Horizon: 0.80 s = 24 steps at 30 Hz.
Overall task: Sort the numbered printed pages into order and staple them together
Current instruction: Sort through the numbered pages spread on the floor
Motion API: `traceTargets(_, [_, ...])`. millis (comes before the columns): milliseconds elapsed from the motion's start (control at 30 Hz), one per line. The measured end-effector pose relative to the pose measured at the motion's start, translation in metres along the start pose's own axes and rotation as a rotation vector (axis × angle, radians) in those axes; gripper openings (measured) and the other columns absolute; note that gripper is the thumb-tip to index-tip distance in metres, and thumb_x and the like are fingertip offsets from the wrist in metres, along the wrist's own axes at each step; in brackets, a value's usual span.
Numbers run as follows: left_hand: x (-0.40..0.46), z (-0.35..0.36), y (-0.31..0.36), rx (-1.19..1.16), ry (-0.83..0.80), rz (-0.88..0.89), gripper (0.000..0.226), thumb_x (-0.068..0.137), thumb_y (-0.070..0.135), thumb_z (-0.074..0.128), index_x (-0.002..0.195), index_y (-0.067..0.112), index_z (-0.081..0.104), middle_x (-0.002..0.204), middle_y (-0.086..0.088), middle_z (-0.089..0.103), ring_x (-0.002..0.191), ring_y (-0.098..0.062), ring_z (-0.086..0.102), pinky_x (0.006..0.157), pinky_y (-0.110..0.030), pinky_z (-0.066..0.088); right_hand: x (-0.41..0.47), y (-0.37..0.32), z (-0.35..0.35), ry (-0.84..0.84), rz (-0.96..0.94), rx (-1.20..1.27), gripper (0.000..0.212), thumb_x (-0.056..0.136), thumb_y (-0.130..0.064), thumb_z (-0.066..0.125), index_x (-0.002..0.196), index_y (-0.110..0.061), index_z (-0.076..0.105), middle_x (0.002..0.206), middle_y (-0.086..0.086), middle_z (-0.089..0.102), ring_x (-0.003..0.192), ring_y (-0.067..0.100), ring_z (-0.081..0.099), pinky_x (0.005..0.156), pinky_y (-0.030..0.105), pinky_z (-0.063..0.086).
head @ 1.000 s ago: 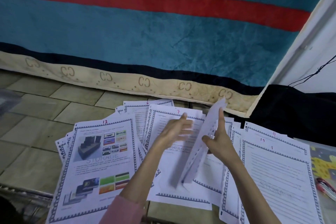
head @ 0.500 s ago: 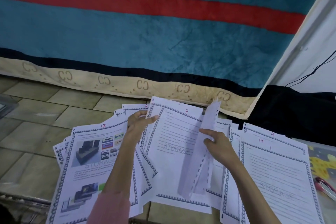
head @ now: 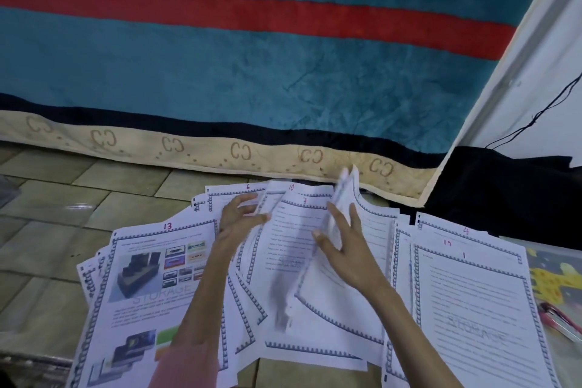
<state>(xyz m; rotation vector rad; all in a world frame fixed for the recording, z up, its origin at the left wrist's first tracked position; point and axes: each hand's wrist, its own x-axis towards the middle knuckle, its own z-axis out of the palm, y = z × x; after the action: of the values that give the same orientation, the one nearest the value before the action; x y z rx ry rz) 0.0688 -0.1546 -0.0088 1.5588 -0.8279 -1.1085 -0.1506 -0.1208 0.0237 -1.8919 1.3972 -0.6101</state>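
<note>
Printed pages (head: 315, 277) lie fanned and overlapping on tiled floor (head: 63, 230), just in front of teal blanket (head: 252, 72). Page 13 (head: 151, 287) with colour pictures on left; page 7 (head: 293, 249) in middle; page 1 (head: 472, 309) on right, with 17 and 4 peeking out behind it. Left hand (head: 237, 217) pinches top corner of sheet marked 10 (head: 277, 195), fingers curled. Right hand (head: 343, 249) holds lifted, blurred sheet (head: 341, 198) on edge, fingers spread along it. Pink stapler (head: 559, 321) at far right edge.
</note>
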Motion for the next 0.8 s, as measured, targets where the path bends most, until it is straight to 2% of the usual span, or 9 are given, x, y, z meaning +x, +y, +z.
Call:
traceTargets(100, [0.003, 0.011, 0.001, 0.251, 0.036, 0.041, 0.054, 0.073, 0.009, 0.077, 0.122, 0.006, 0.055, 0.118, -0.014, 0.061, 0.109, -0.026, 0.058, 0.082, -0.027, 0.046, 0.006, -0.007, 0.024, -0.090, -0.076, -0.150, 0.059, 0.089, -0.061, 0.031, 0.145, -0.046, 0.017, 0.158, -0.008, -0.010, 0.139, 0.014, 0.028, 0.113, 0.043, 0.029])
traceTargets(233, [0.009, 0.011, 0.004, 0.443, 0.050, 0.066, 0.060, 0.080, 0.020, 0.072, 0.132, 0.005, 0.046, 0.134, -0.012, 0.054, 0.121, -0.026, 0.052, 0.089, -0.023, 0.040, 0.009, 0.012, 0.061, -0.267, -0.123, -0.436, 0.096, 0.064, -0.075, -0.011, 0.144, -0.038, 0.027, 0.159, -0.001, 0.006, 0.147, 0.021, 0.005, 0.117, 0.044, 0.009])
traceTargets(300, [0.013, 0.006, 0.005, 0.490, 0.033, 0.057, 0.055, 0.085, 0.026, 0.066, 0.133, 0.005, 0.046, 0.134, -0.012, 0.053, 0.123, -0.027, 0.050, 0.094, -0.026, 0.039, 0.005, 0.023, 0.072, -0.298, -0.124, -0.497, 0.090, 0.066, -0.073, -0.010, 0.146, -0.041, 0.020, 0.159, -0.007, -0.004, 0.146, 0.019, -0.009, 0.117, 0.044, -0.003])
traceTargets(400, [0.025, -0.012, 0.006, 0.510, 0.133, 0.107, 0.008, 0.092, 0.021, 0.056, 0.099, 0.018, 0.059, 0.097, -0.007, 0.060, 0.097, -0.022, 0.053, 0.084, -0.025, 0.039, 0.000, 0.036, 0.081, -0.268, -0.158, -0.564, 0.071, 0.073, -0.071, -0.010, 0.141, -0.054, 0.002, 0.148, -0.018, -0.023, 0.143, 0.015, -0.021, 0.113, 0.035, -0.018])
traceTargets(433, [0.033, -0.022, 0.006, 0.514, 0.195, 0.118, 0.009, 0.092, 0.017, 0.055, 0.100, 0.020, 0.059, 0.096, -0.008, 0.060, 0.097, -0.022, 0.054, 0.085, -0.026, 0.040, -0.001, 0.038, 0.082, -0.259, -0.164, -0.580, 0.064, 0.073, -0.072, -0.014, 0.135, -0.060, -0.004, 0.146, -0.019, -0.025, 0.142, 0.014, -0.024, 0.112, 0.033, -0.022])
traceTargets(500, [0.051, -0.045, 0.004, 0.646, 0.348, 0.093, 0.024, 0.089, 0.012, 0.058, 0.112, 0.006, 0.061, 0.112, -0.018, 0.062, 0.106, -0.032, 0.058, 0.089, -0.034, 0.046, -0.002, 0.040, 0.083, -0.244, -0.162, -0.583, 0.056, 0.070, -0.075, -0.023, 0.125, -0.069, -0.013, 0.146, -0.021, -0.026, 0.141, 0.010, -0.027, 0.109, 0.031, -0.025])
traceTargets(567, [0.062, -0.068, 0.005, 0.793, 0.437, 0.034, 0.021, 0.084, 0.014, 0.062, 0.099, -0.001, 0.060, 0.108, -0.023, 0.062, 0.101, -0.037, 0.059, 0.082, -0.036, 0.048, -0.002, 0.040, 0.084, -0.233, -0.159, -0.593, 0.058, 0.067, -0.075, -0.028, 0.123, -0.070, -0.013, 0.147, -0.023, -0.026, 0.139, 0.007, -0.030, 0.108, 0.030, -0.026])
traceTargets(700, [0.079, -0.092, 0.002, 0.723, 0.335, -0.105, 0.039, 0.079, 0.027, 0.072, 0.060, 0.006, 0.047, 0.083, -0.017, 0.066, 0.086, -0.029, 0.065, 0.070, -0.033, 0.048, -0.001, 0.043, 0.087, -0.207, -0.167, -0.586, 0.065, 0.070, -0.076, -0.024, 0.131, -0.064, -0.006, 0.150, -0.021, -0.022, 0.139, 0.009, -0.029, 0.109, 0.030, -0.025])
traceTargets(800, [0.088, -0.101, -0.004, 0.648, 0.255, -0.111, 0.025, 0.074, 0.024, 0.078, 0.080, 0.006, 0.063, 0.090, -0.009, 0.065, 0.090, -0.025, 0.063, 0.072, -0.027, 0.044, -0.001, 0.044, 0.086, -0.201, -0.167, -0.591, 0.065, 0.071, -0.076, -0.023, 0.132, -0.063, -0.005, 0.150, -0.021, -0.022, 0.140, 0.010, -0.028, 0.109, 0.030, -0.024])
